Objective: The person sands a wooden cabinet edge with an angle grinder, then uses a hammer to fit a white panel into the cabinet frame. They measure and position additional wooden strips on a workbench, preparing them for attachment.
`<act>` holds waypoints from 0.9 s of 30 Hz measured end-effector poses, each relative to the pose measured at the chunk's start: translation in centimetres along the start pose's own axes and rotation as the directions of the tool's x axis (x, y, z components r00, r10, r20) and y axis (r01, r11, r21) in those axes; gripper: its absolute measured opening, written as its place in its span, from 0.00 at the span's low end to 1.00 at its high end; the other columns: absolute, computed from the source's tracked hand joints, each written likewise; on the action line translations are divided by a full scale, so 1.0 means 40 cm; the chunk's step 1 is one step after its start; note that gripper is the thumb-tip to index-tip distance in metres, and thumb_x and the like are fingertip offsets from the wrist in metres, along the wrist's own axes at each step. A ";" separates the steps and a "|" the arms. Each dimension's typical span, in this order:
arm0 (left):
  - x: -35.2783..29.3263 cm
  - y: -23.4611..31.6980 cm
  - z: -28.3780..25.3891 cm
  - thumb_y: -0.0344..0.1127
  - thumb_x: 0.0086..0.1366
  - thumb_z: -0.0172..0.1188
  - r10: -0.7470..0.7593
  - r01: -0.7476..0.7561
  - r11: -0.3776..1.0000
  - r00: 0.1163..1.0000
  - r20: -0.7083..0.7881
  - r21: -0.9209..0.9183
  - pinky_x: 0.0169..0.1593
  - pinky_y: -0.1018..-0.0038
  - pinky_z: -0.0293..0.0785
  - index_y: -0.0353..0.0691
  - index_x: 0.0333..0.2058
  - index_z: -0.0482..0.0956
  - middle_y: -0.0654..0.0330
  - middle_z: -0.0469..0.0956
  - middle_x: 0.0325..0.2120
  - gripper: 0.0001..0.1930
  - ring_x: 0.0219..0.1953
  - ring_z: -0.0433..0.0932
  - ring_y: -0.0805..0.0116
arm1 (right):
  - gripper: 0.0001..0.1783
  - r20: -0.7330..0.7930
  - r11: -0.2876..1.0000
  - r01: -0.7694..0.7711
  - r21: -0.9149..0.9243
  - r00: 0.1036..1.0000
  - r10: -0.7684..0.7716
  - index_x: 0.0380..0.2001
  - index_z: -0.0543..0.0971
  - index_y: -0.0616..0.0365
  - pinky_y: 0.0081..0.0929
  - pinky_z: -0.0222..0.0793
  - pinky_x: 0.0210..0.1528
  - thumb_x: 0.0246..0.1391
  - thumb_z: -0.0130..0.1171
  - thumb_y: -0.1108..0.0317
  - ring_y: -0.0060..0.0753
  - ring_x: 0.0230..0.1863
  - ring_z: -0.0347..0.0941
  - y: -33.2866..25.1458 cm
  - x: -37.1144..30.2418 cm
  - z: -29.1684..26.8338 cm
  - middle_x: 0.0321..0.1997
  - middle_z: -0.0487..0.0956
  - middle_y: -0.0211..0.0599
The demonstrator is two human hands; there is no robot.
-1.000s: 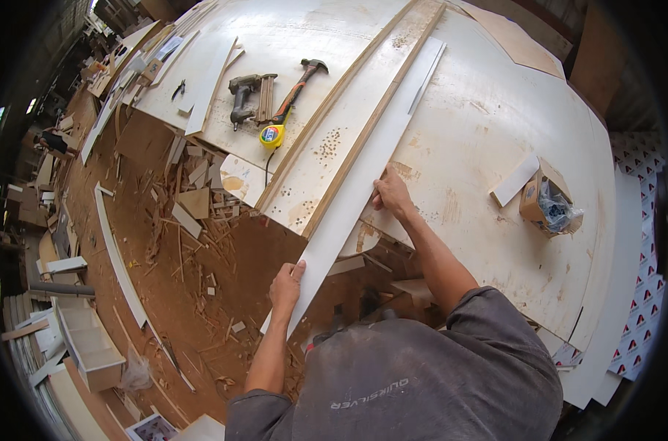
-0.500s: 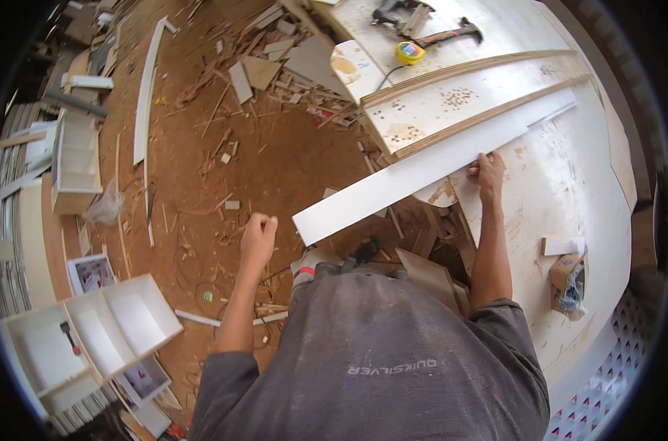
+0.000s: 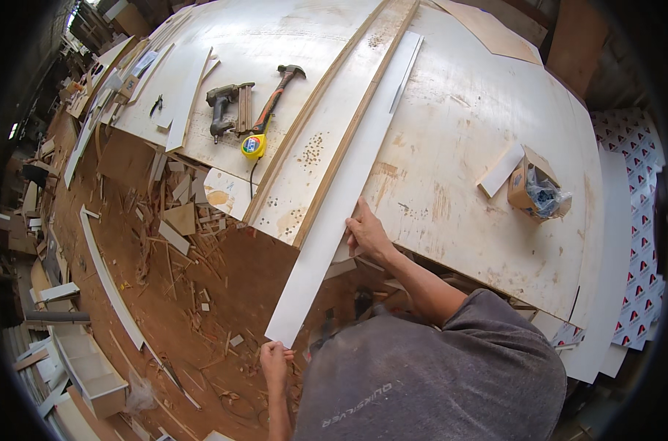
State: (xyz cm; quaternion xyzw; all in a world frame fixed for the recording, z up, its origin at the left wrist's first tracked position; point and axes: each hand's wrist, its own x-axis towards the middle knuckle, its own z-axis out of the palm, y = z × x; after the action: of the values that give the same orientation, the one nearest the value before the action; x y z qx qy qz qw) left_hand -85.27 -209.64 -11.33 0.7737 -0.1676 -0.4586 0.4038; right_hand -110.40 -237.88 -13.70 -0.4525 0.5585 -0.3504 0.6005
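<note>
A long, narrow white board [image 3: 327, 220] lies on the worktable, and its near end juts past the table's edge over the floor. At that near end, my left hand [image 3: 275, 361] has its fingers closed on the board's corner. Farther up, my right hand [image 3: 367, 231] grips the board's right edge close to the table's edge, its fingers partly hidden. Just left of the board, two long wooden strips [image 3: 349, 140] run side by side with small round brown pieces scattered between them. A narrow groove or strip shows along the board's far right side.
Left on the worktable [image 3: 451, 176] are a nail gun [image 3: 227, 110], a hammer [image 3: 275, 95], a yellow tape measure [image 3: 253, 147] and pliers [image 3: 156, 106]. A cardboard box [image 3: 534, 187] holding plastic stands right, beside a white block [image 3: 500, 170]. Wood scraps [image 3: 180, 220] litter the floor.
My view has swung right and up over the table. My left hand, apart from the board before, now meets its near end. My right hand stays at the board's edge.
</note>
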 end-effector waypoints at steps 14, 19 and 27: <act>0.081 0.129 0.198 0.35 0.70 0.50 0.020 0.001 0.992 0.985 0.170 -0.124 0.35 0.76 0.76 0.33 0.38 0.69 0.58 0.73 0.29 0.09 0.30 0.77 0.71 | 0.31 -0.066 0.999 0.048 0.021 0.997 -0.047 0.64 0.54 0.65 0.30 0.76 0.20 0.58 0.48 0.74 0.32 0.18 0.76 -0.086 0.196 -0.155 0.25 0.76 0.43; 0.103 0.176 0.269 0.35 0.69 0.51 0.030 0.003 0.988 0.978 0.207 -0.157 0.35 0.76 0.77 0.33 0.37 0.69 0.57 0.73 0.29 0.09 0.29 0.77 0.71 | 0.34 -0.053 0.998 0.050 -0.045 0.997 -0.052 0.65 0.52 0.67 0.28 0.76 0.21 0.57 0.50 0.72 0.30 0.19 0.76 -0.062 0.184 -0.157 0.27 0.76 0.42; 0.158 0.235 0.378 0.35 0.70 0.50 0.049 -0.007 0.988 0.959 0.278 -0.152 0.39 0.72 0.77 0.32 0.39 0.68 0.55 0.72 0.32 0.10 0.32 0.76 0.66 | 0.38 0.131 0.999 0.000 -0.051 0.991 0.006 0.66 0.48 0.70 0.31 0.76 0.24 0.55 0.51 0.71 0.34 0.21 0.77 -0.025 -0.042 -0.020 0.30 0.78 0.45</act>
State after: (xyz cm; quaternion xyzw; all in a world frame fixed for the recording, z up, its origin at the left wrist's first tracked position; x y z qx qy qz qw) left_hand -93.68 -226.55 -11.49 0.6659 -0.1992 -0.5691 0.4393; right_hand -111.31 -236.80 -12.16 -0.4887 0.5272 -0.3048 0.6247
